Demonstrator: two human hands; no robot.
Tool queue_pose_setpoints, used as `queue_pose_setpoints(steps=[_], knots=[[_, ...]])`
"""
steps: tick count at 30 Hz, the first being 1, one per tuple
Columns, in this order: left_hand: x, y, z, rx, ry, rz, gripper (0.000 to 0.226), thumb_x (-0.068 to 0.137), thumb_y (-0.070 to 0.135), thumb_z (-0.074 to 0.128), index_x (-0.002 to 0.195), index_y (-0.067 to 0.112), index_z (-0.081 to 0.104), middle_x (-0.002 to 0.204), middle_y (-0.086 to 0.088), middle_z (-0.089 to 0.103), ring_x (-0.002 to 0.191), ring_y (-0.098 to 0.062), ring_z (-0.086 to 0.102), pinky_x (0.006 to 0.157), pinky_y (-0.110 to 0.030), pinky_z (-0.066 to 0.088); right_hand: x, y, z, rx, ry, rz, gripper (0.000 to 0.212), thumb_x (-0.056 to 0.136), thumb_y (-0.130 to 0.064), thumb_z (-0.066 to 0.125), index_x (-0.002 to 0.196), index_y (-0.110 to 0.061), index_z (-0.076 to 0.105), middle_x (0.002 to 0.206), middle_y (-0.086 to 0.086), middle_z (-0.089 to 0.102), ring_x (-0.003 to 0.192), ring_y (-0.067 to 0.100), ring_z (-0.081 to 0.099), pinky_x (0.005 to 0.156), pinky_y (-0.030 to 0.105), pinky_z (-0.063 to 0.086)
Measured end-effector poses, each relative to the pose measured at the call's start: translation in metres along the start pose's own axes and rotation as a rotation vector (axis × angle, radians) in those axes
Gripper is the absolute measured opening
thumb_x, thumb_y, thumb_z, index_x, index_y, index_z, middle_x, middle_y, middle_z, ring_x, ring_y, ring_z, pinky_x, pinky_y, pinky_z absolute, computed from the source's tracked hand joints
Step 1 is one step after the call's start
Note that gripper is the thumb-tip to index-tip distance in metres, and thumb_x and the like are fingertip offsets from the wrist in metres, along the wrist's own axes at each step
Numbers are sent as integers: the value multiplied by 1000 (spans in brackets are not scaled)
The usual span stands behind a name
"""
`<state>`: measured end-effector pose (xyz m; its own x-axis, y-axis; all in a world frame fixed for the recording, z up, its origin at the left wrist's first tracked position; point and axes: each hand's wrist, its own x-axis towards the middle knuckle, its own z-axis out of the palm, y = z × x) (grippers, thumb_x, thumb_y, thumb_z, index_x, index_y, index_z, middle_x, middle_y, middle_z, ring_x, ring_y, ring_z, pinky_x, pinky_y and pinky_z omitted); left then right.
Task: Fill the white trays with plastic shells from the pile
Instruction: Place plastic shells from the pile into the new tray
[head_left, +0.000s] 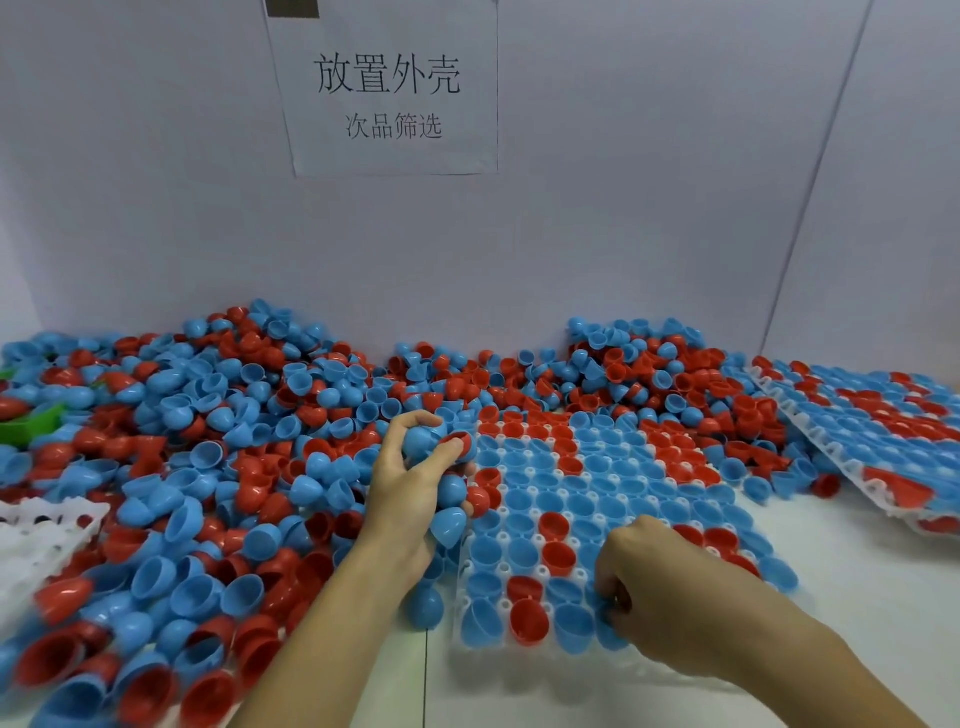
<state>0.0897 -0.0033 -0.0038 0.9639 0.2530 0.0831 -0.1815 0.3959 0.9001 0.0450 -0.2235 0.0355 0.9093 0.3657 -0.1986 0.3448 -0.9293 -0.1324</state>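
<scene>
I am seeing the pile (197, 467) of red and blue shells sprawling over the table (857, 597) across the left and centre. At lower centre the tray (524, 652) is sitting nearly full; a second filled tray (810, 415) is lying at far right. My left hand (415, 483) is clutching several shells (452, 525) at the tray's left edge. My right hand (670, 587) is curling its fingers (610, 582) onto the near row; whether they are gripping a shell I cannot tell.
</scene>
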Motion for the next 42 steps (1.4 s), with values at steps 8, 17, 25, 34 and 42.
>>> queue_pose_setpoints(steps=[8, 17, 25, 34, 42], knots=[[-3, 4, 1, -37, -23, -26, 23, 87, 10, 75, 94, 29, 64, 92, -11, 74, 78, -26, 70, 50, -32, 53, -4, -1, -12, -34, -32, 14, 15, 93, -18, 61, 87, -8, 71, 88, 3, 72, 78, 23, 70, 69, 36, 61], [-9, 12, 4, -170, -113, -118, 21, 88, 7, 72, 91, 26, 65, 89, -15, 71, 70, -26, 68, 43, -28, 49, 26, -25, -30, 201, 276, -171, 25, 97, -32, 60, 122, -31, 63, 104, -13, 64, 82, 0, 60, 74, 16, 53], [-16, 16, 8, -129, -258, -158, 21, 81, 30, 75, 96, 26, 62, 86, -9, 70, 58, -21, 63, 41, -26, 47, 77, -46, -24, 602, 516, -312, 19, 90, -30, 71, 109, -34, 69, 101, -17, 67, 83, 1, 65, 71, 14, 52], [-14, 18, 7, -135, -155, -135, 6, 94, 25, 67, 96, 24, 61, 88, -10, 71, 60, -24, 64, 42, -28, 49, 86, -42, -22, 1113, 367, -229, 19, 103, -17, 51, 110, -20, 68, 94, 0, 76, 82, 13, 74, 68, 18, 56], [-12, 12, 5, -12, -157, -64, 21, 85, 13, 76, 92, 28, 63, 84, -10, 67, 58, -20, 64, 42, -26, 48, 92, -45, -20, 1402, 272, -192, 23, 106, -13, 44, 108, -19, 66, 103, 12, 71, 87, 19, 74, 73, 23, 58]])
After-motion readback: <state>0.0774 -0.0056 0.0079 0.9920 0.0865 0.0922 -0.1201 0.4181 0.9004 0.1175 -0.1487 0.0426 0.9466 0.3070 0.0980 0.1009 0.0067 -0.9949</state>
